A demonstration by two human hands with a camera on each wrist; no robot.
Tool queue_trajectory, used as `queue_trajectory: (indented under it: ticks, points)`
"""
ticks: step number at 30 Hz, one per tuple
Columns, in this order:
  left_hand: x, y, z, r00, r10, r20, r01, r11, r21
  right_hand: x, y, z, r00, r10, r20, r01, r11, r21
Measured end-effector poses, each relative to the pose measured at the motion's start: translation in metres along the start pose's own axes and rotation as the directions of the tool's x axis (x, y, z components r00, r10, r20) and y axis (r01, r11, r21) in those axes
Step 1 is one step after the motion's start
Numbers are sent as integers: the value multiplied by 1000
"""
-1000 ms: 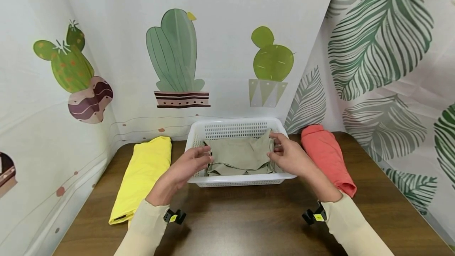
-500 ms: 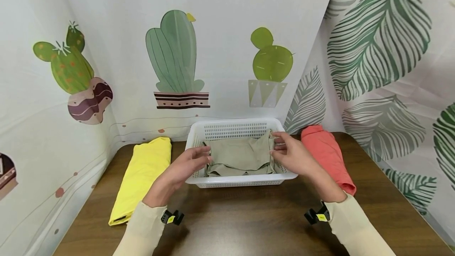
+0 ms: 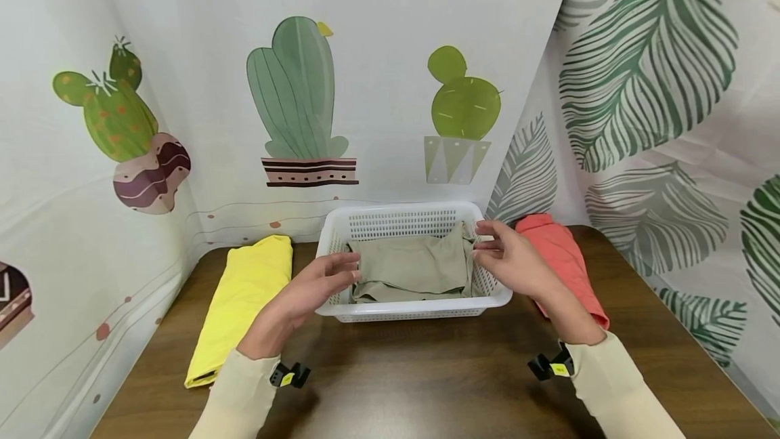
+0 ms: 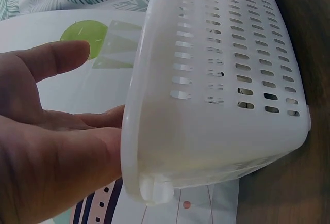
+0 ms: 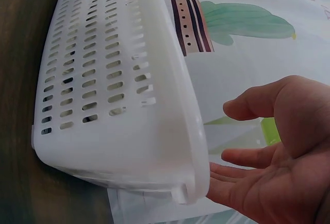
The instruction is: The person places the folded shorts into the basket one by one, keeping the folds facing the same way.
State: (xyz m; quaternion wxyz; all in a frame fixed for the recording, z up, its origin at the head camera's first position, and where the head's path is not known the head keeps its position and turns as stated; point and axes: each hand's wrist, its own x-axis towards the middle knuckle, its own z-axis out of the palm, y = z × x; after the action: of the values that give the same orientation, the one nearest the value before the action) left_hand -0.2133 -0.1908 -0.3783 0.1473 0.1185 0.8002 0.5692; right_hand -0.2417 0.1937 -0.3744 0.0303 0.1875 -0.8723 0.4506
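Note:
A white plastic basket (image 3: 420,305) with slotted walls stands at the back middle of the table. Inside it lies a folded grey-green cloth (image 3: 414,264), like a garment. My left hand (image 3: 311,290) hovers over the basket's left rim, fingers extended toward the cloth's left edge and holding nothing. On the other side my right hand (image 3: 518,263) is over the right rim, its thumb and fingers spread apart beside the cloth. In the right wrist view that hand (image 5: 278,152) shows an empty gap between thumb and fingers. The wrist views hide the cloth behind the basket wall (image 4: 206,131).
A folded yellow cloth (image 3: 244,310) lies left of the basket, near the left forearm. To the right, a folded red cloth (image 3: 563,263) lies partly behind the right hand. The brown wooden table (image 3: 414,378) meets a printed curtain (image 3: 390,87) at the back.
My right hand has drawn away from the cloth's right edge, moving right and opening its fingers. My left hand has shifted slightly left. The cloth stays in the basket.

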Motion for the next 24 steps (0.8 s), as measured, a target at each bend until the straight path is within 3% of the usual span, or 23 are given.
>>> queue_trajectory:
  ticks: [7, 16, 24]
  points:
    - [-3, 1, -2, 999, 42, 17, -42, 999, 28, -2, 1, -5, 1000, 14, -8, -14, 1000, 14]
    - [-8, 3, -1, 999, 38, 1, -38, 999, 27, -6, 6, -14, 999, 20, -30, -20, 1000, 7]
    - [-17, 7, 5, 990, 140, 35, -143, 985, 101, -9, 10, -21, 998, 12, -54, -15, 999, -39]
